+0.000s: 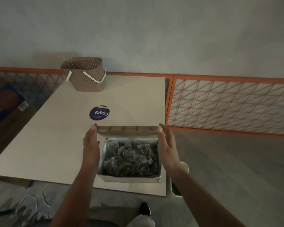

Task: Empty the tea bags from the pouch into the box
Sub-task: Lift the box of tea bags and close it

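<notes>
Bare tabletop (59,145) beyond box (129,177); basket (86,74) far back.

Dim light from my feed. Worktop (56,145) reads pale beige, plain. Round sticker (99,113) on it: deep purple with white lettering and a small green mark. Beyond the sticker, the basket (85,74) is tan-brown, dotted all over with perforations, with a white handle. Nearer than the sticker, the box (129,178) shows a cream outer wall and silvery lining; tea bags (131,158) inside look grey-green. Right of the sticker, an orange lattice panel (228,104), diagonal grid over white.
</notes>
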Tool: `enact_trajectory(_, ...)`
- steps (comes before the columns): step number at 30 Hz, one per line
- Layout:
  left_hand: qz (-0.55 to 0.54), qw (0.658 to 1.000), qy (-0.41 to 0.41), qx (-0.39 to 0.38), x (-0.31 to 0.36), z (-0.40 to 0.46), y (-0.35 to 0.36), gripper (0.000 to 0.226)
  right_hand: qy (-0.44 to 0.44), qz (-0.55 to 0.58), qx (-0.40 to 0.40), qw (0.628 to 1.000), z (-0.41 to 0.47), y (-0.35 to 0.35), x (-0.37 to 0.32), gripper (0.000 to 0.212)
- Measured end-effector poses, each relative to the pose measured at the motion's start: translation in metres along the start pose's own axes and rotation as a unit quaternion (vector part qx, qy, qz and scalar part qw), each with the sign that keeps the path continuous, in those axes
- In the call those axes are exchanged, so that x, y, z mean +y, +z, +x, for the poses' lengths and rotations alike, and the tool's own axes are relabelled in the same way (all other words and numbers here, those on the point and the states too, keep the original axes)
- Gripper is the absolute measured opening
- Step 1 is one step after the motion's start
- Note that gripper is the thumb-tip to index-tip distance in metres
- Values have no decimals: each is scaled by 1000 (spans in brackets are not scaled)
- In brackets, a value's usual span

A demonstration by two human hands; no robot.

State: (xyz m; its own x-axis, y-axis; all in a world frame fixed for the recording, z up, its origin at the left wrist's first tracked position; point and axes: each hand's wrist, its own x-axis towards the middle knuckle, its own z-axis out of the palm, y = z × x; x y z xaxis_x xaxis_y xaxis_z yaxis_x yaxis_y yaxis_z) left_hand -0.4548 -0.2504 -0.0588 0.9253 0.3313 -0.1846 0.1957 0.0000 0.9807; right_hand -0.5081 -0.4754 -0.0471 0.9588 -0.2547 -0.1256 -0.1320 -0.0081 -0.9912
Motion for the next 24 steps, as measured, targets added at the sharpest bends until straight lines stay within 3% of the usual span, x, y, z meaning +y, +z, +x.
enact_trajectory(3, 4, 1000, -7, 18, -9, -24, -11, 48, 21, -38, 30, 999, -23, 0, 15, 45)
enact_trajectory(6, -3, 1000, -29, 5, -25, -40, -27, 43, 54, -6, 48, 997, -45, 1, 28, 45)
enact_trajectory(11, 96, 994, -50, 1, -57, -50, -44, 28, 87, -78, 49, 992, -61, 2, 56, 27)
enact_trajectory(18, 220, 971, -93, 7, -80, -52, -46, 55, 156, -217, 52, 962, -62, -2, 98, 67)
enact_trajectory(21, 220, 970, -91, -40, -83, -51, -45, 45, 149, -240, -10, 959, -56, -3, 106, 56)
enact_trajectory(24, 224, 969, -62, -88, -86, -52, -44, 31, 135, -233, -25, 963, -55, -1, 108, 43)
